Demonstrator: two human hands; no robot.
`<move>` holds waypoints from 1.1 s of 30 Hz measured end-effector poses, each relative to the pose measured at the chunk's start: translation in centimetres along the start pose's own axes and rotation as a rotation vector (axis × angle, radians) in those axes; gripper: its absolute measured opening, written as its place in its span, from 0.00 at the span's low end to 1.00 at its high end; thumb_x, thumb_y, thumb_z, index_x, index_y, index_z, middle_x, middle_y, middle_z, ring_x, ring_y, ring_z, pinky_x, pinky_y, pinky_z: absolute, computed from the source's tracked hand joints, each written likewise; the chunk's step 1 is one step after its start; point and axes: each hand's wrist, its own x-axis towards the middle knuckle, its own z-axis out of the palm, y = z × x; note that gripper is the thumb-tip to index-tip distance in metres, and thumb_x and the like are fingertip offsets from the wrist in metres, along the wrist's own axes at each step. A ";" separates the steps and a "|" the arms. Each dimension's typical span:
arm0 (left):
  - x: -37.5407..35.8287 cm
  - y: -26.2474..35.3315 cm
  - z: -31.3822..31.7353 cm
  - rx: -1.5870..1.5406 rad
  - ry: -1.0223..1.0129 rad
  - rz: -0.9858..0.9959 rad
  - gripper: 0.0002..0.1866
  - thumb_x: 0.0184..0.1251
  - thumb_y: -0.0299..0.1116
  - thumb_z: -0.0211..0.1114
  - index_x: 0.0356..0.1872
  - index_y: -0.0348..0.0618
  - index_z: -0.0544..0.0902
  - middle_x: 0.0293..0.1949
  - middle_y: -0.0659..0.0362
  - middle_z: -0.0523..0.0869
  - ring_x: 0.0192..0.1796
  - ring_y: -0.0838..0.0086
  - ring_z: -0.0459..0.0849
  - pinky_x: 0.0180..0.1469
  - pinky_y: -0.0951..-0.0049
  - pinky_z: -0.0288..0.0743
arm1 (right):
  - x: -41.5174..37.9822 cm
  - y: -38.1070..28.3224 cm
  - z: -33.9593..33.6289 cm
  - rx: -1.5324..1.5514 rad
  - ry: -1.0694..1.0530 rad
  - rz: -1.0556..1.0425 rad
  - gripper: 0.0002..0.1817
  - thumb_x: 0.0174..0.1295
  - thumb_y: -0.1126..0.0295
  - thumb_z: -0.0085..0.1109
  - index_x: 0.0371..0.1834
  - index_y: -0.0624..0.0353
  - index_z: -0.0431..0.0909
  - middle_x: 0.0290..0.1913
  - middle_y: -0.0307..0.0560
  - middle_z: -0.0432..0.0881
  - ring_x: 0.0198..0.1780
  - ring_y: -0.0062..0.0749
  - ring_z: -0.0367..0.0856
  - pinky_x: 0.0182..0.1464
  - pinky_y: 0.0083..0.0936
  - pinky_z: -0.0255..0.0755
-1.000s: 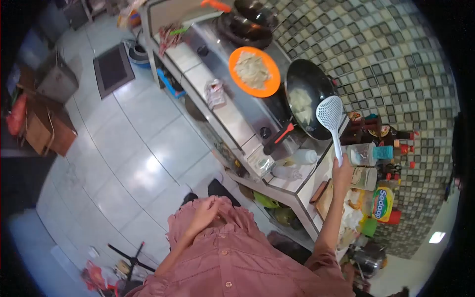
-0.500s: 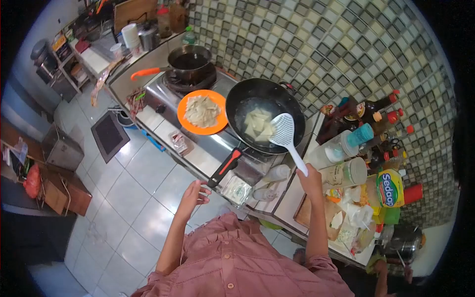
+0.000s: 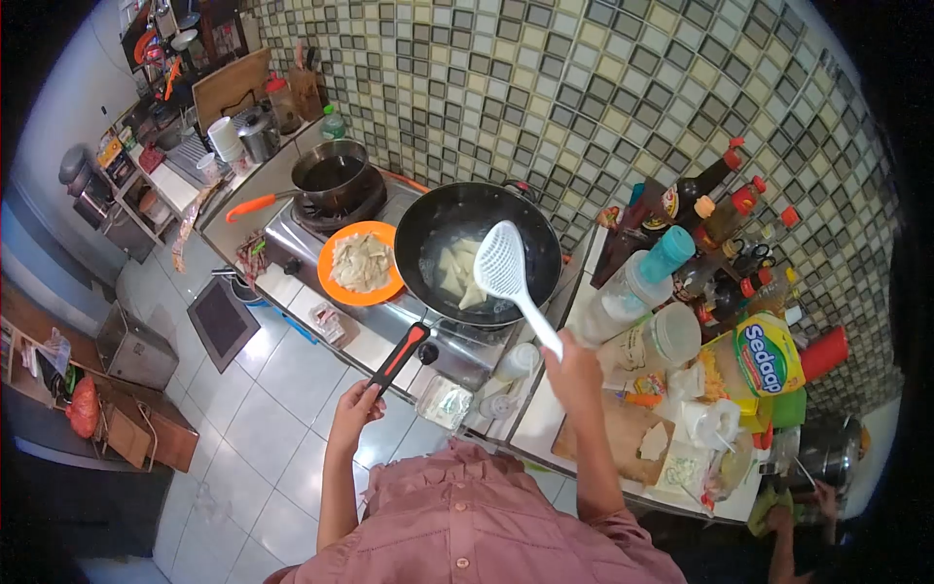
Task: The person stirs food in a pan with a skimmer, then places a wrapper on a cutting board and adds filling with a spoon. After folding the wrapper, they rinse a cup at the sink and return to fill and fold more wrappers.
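A black wok (image 3: 428, 209) sits on the stove, with pale, flat dough pieces (image 3: 457, 271) in liquid inside it. My left hand (image 3: 358, 407) is closed on the end of the wok's black and red handle (image 3: 400, 358). In my right hand (image 3: 574, 370) is the handle of a white slotted spatula (image 3: 503, 263). Its perforated head is over the right part of the wok, partly in front of the dough pieces. Left of the wok, an orange plate (image 3: 334, 290) carries a heap of similar pale pieces (image 3: 362, 263).
A saucepan (image 3: 331, 173) with an orange handle stands on the left burner. Bottles (image 3: 696, 185), jars (image 3: 671, 336) and a Sedaap packet (image 3: 766, 362) crowd the right counter. Nearby lies a wooden board (image 3: 623, 448). Another person's hand (image 3: 781, 521) shows at lower right.
My left hand has gone from open beside the wok handle to closed on its end. The spatula has lifted from among the dough pieces. The view has shifted.
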 end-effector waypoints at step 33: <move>4.3 2.9 -1.1 0.578 0.069 0.238 0.19 0.64 0.39 0.56 0.50 0.34 0.72 0.36 0.54 0.79 0.40 0.71 0.78 0.41 0.74 0.71 | 6.2 -2.2 8.1 -0.240 0.036 0.054 0.08 0.55 0.73 0.49 0.37 0.54 0.75 0.32 0.47 0.79 0.34 0.43 0.82 0.30 0.37 0.73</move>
